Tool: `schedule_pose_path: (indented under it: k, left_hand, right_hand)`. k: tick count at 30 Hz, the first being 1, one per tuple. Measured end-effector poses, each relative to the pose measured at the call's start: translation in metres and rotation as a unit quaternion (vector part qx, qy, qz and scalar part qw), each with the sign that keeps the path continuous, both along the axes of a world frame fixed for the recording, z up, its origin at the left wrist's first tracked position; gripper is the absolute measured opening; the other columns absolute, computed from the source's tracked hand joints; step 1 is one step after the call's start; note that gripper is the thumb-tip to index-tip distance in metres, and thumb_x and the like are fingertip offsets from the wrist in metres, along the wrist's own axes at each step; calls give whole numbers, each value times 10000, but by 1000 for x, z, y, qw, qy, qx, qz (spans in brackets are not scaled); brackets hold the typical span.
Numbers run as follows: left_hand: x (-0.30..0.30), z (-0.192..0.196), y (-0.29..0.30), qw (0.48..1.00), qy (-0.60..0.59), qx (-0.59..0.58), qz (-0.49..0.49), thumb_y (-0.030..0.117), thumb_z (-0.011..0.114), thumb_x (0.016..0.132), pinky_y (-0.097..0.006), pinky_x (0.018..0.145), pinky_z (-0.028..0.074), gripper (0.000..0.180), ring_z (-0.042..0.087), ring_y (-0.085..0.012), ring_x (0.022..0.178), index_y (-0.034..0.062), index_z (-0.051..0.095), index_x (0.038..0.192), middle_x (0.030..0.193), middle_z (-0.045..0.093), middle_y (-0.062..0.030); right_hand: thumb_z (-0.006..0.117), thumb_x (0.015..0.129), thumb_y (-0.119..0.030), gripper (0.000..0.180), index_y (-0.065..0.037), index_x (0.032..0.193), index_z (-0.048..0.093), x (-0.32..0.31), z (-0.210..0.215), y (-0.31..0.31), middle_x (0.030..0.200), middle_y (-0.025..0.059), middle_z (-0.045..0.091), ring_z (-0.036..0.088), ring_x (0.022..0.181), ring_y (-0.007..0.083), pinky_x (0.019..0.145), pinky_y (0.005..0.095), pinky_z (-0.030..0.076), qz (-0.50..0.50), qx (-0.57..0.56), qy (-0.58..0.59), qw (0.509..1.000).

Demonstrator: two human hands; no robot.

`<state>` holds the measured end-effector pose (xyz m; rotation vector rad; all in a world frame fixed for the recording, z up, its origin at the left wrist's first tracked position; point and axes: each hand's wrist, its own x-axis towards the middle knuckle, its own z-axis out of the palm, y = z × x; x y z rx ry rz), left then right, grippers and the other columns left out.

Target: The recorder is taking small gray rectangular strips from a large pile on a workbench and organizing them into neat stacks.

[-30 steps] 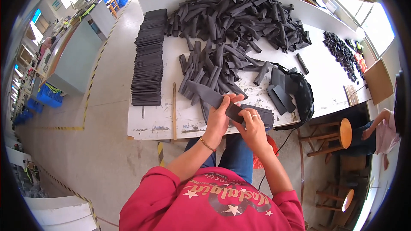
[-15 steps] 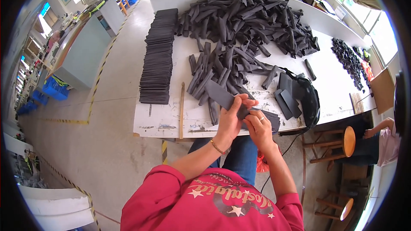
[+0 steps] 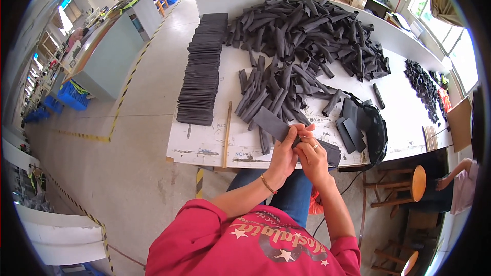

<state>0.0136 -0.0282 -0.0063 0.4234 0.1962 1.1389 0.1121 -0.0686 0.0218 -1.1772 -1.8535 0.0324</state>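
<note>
Both my hands meet just above the table's front edge, working on one flat dark grey fabric strip [image 3: 270, 123]. My left hand [image 3: 284, 154] pinches it between thumb and fingers, with the long end pointing away to the upper left. Against the strip's near end, my right hand [image 3: 312, 157] is closed with bent fingers; a ring shows on one finger. My fingers hide that end. Several flat dark pieces [image 3: 330, 152] lie beside my right hand. Beyond my hands is a large pile of rolled dark fabric tubes [image 3: 307, 36].
At the left stands a long row of stacked dark pieces [image 3: 202, 71], with a wooden stick [image 3: 226, 135] near it. A black bag [image 3: 376, 133] and flat dark panels [image 3: 352, 134] lie right. Wooden stools [image 3: 417, 184] and another person's arm [image 3: 455, 174] are further right.
The whole view has shifted, so the table appears slightly farther right and lower. My hands stay together on the same strip, their fingers only slightly moved.
</note>
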Motion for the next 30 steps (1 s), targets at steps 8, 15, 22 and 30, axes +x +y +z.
schedule_pose_path:
  k: [8, 15, 22, 30]
  left_hand:
    - [-1, 1, -2, 1000, 4, -16, 12, 292, 512, 990, -401, 1003, 437, 289, 517, -299, 1221, 36, 587, 1101, 993, 661, -117]
    - [-10, 3, 6, 1000, 21, 19, 9, 304, 484, 1004, -362, 1010, 436, 326, 568, -257, 1168, 14, 580, 1119, 1114, 651, -148]
    - [-23, 14, 25, 997, 48, 28, 45, 322, 449, 1013, -407, 1016, 410, 353, 537, -233, 1192, 25, 566, 1164, 1197, 621, -154]
    - [-28, 7, 22, 995, 35, 94, 25, 305, 469, 1006, -424, 1031, 396, 318, 505, -254, 1257, 55, 577, 1169, 1198, 629, -151]
  right_hand:
    - [685, 729, 31, 167, -2, 851, 575, -4, 2, 4, 898, 135, 592, 611, 846, 337, 699, 414, 512, 8, 6, 4, 1000]
    - [701, 758, -10, 186, 16, 918, 610, -12, 0, -5, 1016, 136, 612, 626, 887, 297, 745, 364, 512, -32, -123, 120, 985]
    - [701, 849, -71, 94, -6, 809, 646, -43, -11, 0, 1094, 31, 527, 499, 967, 105, 848, 243, 391, -55, -172, 574, 799]
    - [612, 918, -95, 89, -6, 926, 606, -20, 7, -12, 841, -7, 586, 543, 766, 74, 708, 218, 432, -109, -148, 588, 788]
